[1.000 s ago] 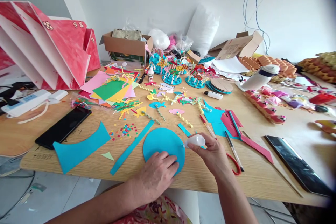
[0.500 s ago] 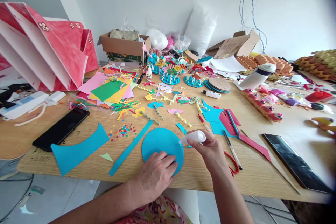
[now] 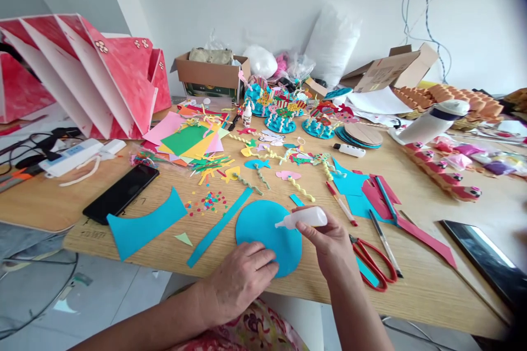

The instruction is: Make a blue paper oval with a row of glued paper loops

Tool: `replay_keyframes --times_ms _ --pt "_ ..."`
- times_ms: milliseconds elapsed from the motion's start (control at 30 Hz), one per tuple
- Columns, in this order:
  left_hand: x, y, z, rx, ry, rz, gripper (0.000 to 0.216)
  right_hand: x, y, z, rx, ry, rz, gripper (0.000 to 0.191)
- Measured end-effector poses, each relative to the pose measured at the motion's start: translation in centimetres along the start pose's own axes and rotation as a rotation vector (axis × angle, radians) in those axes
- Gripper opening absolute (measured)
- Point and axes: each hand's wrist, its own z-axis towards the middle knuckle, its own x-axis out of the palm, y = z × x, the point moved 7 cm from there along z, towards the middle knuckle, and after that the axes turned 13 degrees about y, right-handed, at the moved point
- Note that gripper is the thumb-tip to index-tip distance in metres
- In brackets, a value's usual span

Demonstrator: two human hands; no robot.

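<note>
Squeezing too hard, the right hand (image 3: 329, 238), gripping a white bottle (image 3: 307, 218), could blot the blue disc (image 3: 267, 233); the left hand (image 3: 247, 274), loosely bent on it, might let it slide if pressure eased. Near the table's (image 3: 164, 255) front edge, the disc looks flat, roundish, plain.

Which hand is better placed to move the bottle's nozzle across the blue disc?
Right, most likely: the right hand holds the white bottle, its nozzle over the blue disc. The left hand rests on the disc's near side, seemingly steadying it.
</note>
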Motion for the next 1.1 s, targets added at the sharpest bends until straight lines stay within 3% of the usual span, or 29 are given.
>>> replay_keyframes --times_ms 167,367,1100 --pt "0.6 0.6 -1.4 -0.014 -0.025 0.005 0.019 1.8 0.8 0.1 0.022 0.062 -0.274 0.024" --pt "1.0 0.9 -1.4 -0.034 -0.043 -0.026 0.019 2.4 1.3 0.5 0.038 0.065 -0.453 0.025" --pt "1.0 1.0 -1.6 -0.039 -0.076 -0.061 0.02 3.2 1.3 0.7 -0.003 0.142 -0.579 0.019"
